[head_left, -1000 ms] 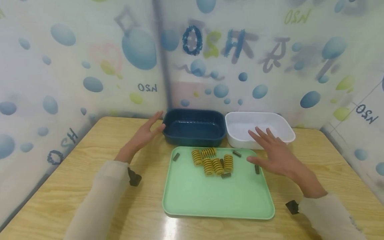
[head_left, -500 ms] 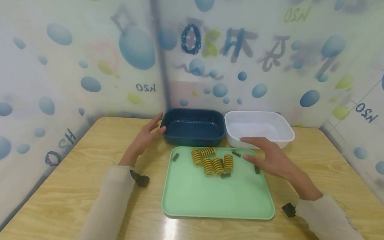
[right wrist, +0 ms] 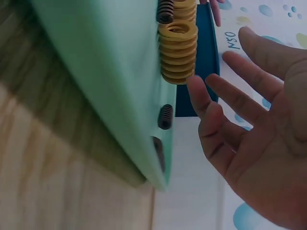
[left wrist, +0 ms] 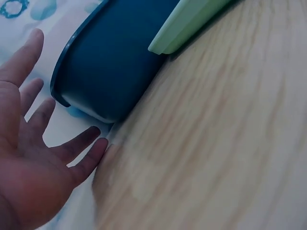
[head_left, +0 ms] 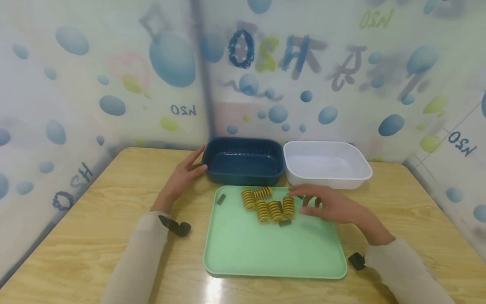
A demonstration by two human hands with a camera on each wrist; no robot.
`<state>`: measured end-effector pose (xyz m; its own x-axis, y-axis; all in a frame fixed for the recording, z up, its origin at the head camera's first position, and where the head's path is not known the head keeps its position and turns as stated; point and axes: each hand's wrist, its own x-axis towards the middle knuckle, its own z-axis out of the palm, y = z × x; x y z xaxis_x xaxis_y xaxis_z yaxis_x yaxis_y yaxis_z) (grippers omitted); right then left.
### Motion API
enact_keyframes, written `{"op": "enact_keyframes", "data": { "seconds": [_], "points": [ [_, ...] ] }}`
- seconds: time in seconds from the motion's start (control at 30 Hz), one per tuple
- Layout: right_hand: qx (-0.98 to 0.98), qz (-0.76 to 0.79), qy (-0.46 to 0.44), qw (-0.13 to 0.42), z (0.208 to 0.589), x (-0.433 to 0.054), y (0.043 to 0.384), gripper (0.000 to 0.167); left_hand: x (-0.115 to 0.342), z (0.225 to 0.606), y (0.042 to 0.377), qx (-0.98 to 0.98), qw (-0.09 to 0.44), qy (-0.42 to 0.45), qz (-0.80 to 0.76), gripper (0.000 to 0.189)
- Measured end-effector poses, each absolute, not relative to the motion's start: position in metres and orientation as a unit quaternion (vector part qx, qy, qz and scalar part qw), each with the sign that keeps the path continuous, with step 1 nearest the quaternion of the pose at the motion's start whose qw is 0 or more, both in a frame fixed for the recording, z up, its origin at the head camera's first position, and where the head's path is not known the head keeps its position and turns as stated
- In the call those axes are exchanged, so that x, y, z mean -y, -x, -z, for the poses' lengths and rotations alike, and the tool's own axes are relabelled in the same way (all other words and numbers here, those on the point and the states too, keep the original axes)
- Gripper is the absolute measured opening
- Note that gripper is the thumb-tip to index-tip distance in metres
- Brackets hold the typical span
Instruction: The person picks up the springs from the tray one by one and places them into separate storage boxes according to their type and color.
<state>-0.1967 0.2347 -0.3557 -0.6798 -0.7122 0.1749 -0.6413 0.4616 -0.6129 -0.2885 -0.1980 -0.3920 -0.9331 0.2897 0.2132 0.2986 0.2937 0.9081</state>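
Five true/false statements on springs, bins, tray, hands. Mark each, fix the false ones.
The yellow springs and dark springs lie on the green tray. True.
The right hand is nearer the yellow springs than the left hand. True.
The left hand holds one of the dark springs. False: it holds nothing.
The blue bin and white bin stand side by side. True.
The white bin holds the yellow springs. False: they lie on the green tray.

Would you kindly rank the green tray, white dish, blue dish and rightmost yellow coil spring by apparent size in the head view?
1. Green tray
2. White dish and blue dish, too alike to rank
3. Rightmost yellow coil spring
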Motion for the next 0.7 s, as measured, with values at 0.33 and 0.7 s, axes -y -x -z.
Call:
{"op": "enact_keyframes", "data": {
  "seconds": [0.33, 0.7],
  "points": [
    [-0.856, 0.308, 0.401, 0.109, 0.37, -0.232, 0.206, 0.039, 0.196, 0.401, 0.292, 0.785, 0.012, 0.189, 0.589, 0.057],
    [-0.851, 0.323, 0.398, 0.109, 0.375, -0.242, 0.21, 0.041, 0.187, 0.377, 0.28, 0.79, -0.001, 0.195, 0.582, 0.053]
  ]
}}
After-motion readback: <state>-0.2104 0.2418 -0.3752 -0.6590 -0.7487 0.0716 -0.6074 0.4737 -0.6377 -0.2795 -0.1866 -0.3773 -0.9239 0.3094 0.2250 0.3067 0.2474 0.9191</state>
